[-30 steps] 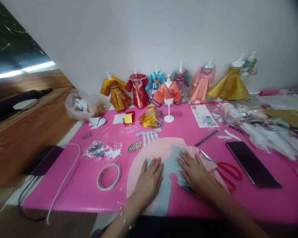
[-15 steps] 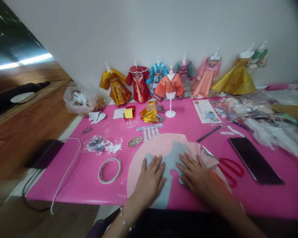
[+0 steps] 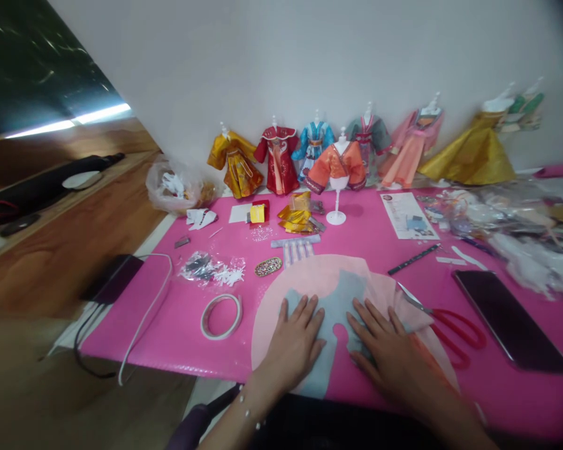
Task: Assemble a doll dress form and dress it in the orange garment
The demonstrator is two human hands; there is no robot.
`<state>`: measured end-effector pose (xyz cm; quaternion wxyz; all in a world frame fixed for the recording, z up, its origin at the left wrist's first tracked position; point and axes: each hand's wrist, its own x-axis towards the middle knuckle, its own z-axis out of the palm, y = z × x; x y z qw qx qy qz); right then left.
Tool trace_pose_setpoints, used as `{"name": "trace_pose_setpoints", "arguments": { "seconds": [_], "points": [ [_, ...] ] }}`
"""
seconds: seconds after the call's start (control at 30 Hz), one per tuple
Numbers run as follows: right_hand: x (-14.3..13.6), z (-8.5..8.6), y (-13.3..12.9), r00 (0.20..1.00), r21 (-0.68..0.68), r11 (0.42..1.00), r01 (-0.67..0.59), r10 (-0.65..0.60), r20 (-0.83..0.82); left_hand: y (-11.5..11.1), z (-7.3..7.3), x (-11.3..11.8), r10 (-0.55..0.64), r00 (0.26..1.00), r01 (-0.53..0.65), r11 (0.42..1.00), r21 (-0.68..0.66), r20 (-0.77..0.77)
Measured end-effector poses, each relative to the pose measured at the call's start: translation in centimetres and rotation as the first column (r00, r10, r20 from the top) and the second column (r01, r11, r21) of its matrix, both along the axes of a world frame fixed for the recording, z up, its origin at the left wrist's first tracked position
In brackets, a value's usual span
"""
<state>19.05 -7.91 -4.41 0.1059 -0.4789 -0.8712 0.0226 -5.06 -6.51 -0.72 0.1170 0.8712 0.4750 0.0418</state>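
A grey-blue cut fabric piece (image 3: 335, 306) lies flat over a larger pale pink rounded fabric piece (image 3: 328, 269) at the near edge of the table. Fingers spread, my left hand (image 3: 296, 337) rests flat on the left part of the grey-blue fabric. My right hand (image 3: 387, 347) lies flat with fingers apart over its right part, covering some of the cloth. A rounded notch in the grey-blue piece shows pink tabletop between the hands. Red-handled scissors (image 3: 455, 325) lie just right of my right hand, their blades touching the pink fabric.
Dressed doll stands, one in an orange top (image 3: 338, 164), line the wall. A tape roll (image 3: 221, 317) lies left, a phone (image 3: 511, 319) right. Plastic bags (image 3: 492, 219) crowd the far right. A black box (image 3: 115, 278) with a white cable (image 3: 145, 322) sits at the left edge.
The view has swung left, so the whole scene sits farther right. My right hand has shifted slightly on the grey-blue fabric, uncovering more around the notch; my left hand stays flat.
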Motion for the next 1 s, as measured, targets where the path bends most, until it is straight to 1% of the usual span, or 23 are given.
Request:
{"name": "trace_pose_setpoints", "arguments": {
  "seconds": [0.23, 0.33, 0.43, 0.5, 0.53, 0.6, 0.63, 0.67, 0.7, 0.77, 0.8, 0.87, 0.9, 0.97, 1.0],
  "points": [
    [-0.3, -1.7, -0.1, 1.0, 0.175, 0.984, 0.014, -0.014, -0.001, -0.3, 0.4, 0.0, 0.001, 1.0, -0.001, 1.0, -0.023, 0.025],
    [-0.5, -1.8, -0.1, 1.0, 0.218, 0.976, 0.004, 0.001, -0.021, -0.5, 0.5, 0.1, 0.011, 0.999, -0.01, 1.0, -0.023, 0.051],
    [-0.6, -1.4, -0.1, 0.998, 0.25, 0.968, -0.006, 0.022, -0.061, -0.8, 0.8, -0.2, 0.028, 0.995, -0.028, 1.0, 0.0, 0.098],
    [-0.3, -1.0, -0.3, 0.994, 0.255, 0.967, -0.015, 0.042, -0.1, -1.0, 1.1, -1.2, 0.091, 0.985, -0.101, 0.993, 0.062, 0.148],
    [0.0, -0.9, -0.4, 0.991, 0.256, 0.967, -0.017, 0.05, -0.125, -1.0, 1.3, -2.0, 0.148, 0.972, -0.168, 0.98, 0.105, 0.18],
    [0.9, -0.6, -0.7, 0.982, 0.254, 0.967, -0.012, 0.06, -0.18, -1.2, 1.6, -4.1, 0.293, 0.925, -0.341, 0.921, 0.187, 0.244],
    [1.3, -0.5, -0.9, 0.976, 0.249, 0.968, -0.008, 0.062, -0.209, -1.3, 1.7, -5.4, 0.372, 0.89, -0.432, 0.874, 0.224, 0.264],
    [1.8, -0.3, -1.1, 0.968, 0.246, 0.969, -0.005, 0.066, -0.242, -1.5, 1.8, -6.6, 0.451, 0.857, -0.507, 0.823, 0.255, 0.25],
    [2.2, -0.2, -1.3, 0.959, 0.239, 0.971, -0.004, 0.071, -0.274, -1.6, 2.0, -7.7, 0.508, 0.837, -0.548, 0.785, 0.288, 0.205],
    [2.5, 0.1, -1.6, 0.94, 0.207, 0.978, 0.009, 0.063, -0.336, -1.9, 2.2, -9.5, 0.607, 0.79, -0.595, 0.725, 0.347, 0.088],
    [2.5, 0.3, -1.8, 0.928, 0.186, 0.982, 0.021, 0.049, -0.368, -2.1, 2.3, -10.1, 0.647, 0.762, -0.61, 0.708, 0.355, 0.017],
    [2.1, 0.8, -1.8, 0.906, 0.135, 0.989, 0.058, 0.005, -0.424, -2.2, 2.3, -10.6, 0.689, 0.718, -0.624, 0.702, 0.344, -0.104],
    [1.8, 1.1, -1.8, 0.895, 0.111, 0.991, 0.074, -0.017, -0.446, -2.2, 2.3, -10.7, 0.69, 0.709, -0.622, 0.709, 0.333, -0.143],
    [1.2, 1.7, -1.7, 0.876, 0.088, 0.992, 0.091, -0.037, -0.482, -2.3, 2.4, -10.7, 0.675, 0.719, -0.61, 0.727, 0.317, -0.165],
    [1.0, 1.9, -1.6, 0.866, 0.084, 0.992, 0.096, -0.042, -0.498, -2.3, 2.4, -10.8, 0.666, 0.731, -0.605, 0.733, 0.313, -0.148]
  ]
}}
